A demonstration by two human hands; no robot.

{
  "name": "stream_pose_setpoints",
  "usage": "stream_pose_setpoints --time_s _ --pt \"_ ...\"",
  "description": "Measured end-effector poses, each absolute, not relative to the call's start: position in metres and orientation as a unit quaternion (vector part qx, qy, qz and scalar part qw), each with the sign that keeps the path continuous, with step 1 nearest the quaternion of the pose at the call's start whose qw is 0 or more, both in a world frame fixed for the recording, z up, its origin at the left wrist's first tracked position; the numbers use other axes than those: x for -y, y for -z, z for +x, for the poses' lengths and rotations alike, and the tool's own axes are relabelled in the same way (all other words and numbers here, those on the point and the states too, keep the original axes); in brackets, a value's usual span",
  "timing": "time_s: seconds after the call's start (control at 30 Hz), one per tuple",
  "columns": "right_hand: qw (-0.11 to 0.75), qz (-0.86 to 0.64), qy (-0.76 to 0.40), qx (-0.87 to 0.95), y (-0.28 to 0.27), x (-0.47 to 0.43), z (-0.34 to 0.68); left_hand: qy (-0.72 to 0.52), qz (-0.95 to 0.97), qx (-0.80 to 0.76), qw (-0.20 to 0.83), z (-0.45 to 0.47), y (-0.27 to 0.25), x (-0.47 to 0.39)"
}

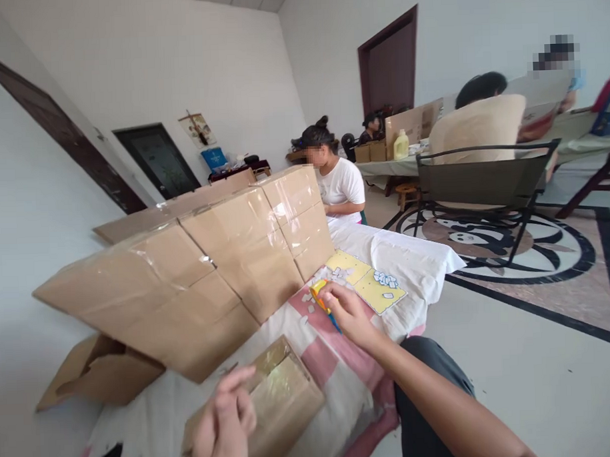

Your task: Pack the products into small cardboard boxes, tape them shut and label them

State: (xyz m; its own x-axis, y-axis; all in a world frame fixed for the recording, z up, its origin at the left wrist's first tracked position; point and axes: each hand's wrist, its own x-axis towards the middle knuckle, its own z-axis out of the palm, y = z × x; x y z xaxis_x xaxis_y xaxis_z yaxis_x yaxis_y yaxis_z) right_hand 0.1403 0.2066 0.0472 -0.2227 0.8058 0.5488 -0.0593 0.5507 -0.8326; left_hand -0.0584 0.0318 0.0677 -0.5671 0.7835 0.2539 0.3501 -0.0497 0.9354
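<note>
My right hand (348,308) is closed on a pair of small scissors (317,292) with yellow and orange handles; their blue end points down over the pink and white cloth. My left hand (226,418) is raised in front of a taped cardboard box (285,396), its fingers curled together. What those fingers hold, if anything, I cannot make out. Beyond my right hand lies a yellow printed sheet (359,270) with a small pile of white cut pieces (385,280) on it. A few pale scraps (307,298) are scattered on the cloth beside the scissors.
Stacked, taped cartons (230,251) form a wall along the table's left side. An opened carton (100,372) sits at lower left. Across the table is a person in a white shirt (344,187). A dark chair (483,179) and more people are at right.
</note>
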Motion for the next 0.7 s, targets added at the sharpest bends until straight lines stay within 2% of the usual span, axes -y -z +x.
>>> stream_pose_setpoints --time_s 0.1,0.27,0.47,0.63,0.7 --pt "0.509 -0.181 -0.443 0.715 -0.059 -0.165 0.133 -0.612 0.433 -0.625 0.216 -0.040 -0.069 -0.046" --pt "0.378 -0.103 -0.540 0.745 -0.054 -0.152 0.133 -0.575 0.482 -0.641 0.162 -0.015 -0.064 -0.050" --pt "0.336 -0.075 -0.708 0.617 -0.040 -0.164 0.144 -0.522 0.519 -0.671 0.088 -0.003 -0.047 -0.050" --pt "0.239 -0.080 -0.715 0.652 -0.043 -0.170 0.151 -0.517 0.516 -0.675 0.105 0.006 -0.042 -0.057" --pt "0.234 -0.077 -0.713 0.657 -0.043 -0.172 0.148 -0.527 0.505 -0.674 0.111 0.008 -0.042 -0.058"
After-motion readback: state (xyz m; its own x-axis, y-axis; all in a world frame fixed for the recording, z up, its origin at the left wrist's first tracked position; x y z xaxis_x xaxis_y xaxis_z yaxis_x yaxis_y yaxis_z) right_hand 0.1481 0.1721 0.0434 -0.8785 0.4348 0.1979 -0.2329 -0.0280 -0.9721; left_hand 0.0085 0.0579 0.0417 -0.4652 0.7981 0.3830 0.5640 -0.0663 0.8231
